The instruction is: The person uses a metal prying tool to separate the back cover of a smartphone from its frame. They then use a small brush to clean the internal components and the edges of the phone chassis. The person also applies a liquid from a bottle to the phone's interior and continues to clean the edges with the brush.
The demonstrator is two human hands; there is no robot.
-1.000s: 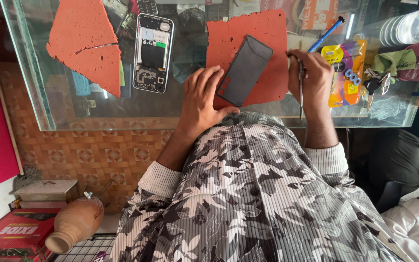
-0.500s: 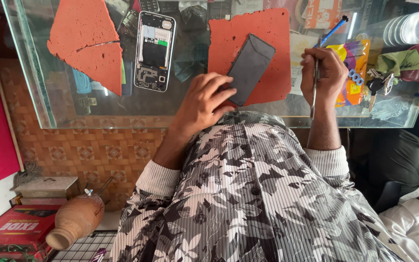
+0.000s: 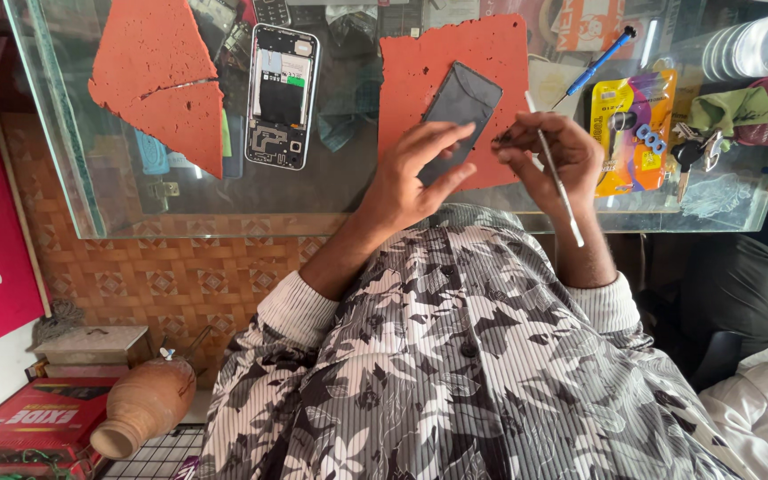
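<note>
A dark phone back panel (image 3: 460,105) lies tilted on a red foam mat (image 3: 455,62) on the glass counter (image 3: 180,213). My left hand (image 3: 411,173) rests flat on the panel's near end, fingers spread. My right hand (image 3: 548,156) hovers just right of the panel, pinching a thin metal pry tool (image 3: 557,182) whose shaft runs back toward my wrist. An opened phone (image 3: 282,96) with its insides showing lies to the left between the two mats.
A second torn red mat (image 3: 157,80) lies far left. A blue screwdriver (image 3: 599,64), a yellow packet (image 3: 631,133), keys (image 3: 691,160) and clear cups (image 3: 753,49) crowd the right. Another person's white sleeve (image 3: 757,409) is at lower right. A clay pot (image 3: 144,404) stands below.
My left hand slid up onto the panel's near end. My right hand moved left toward the panel, and the pry tool now points back at my wrist.
</note>
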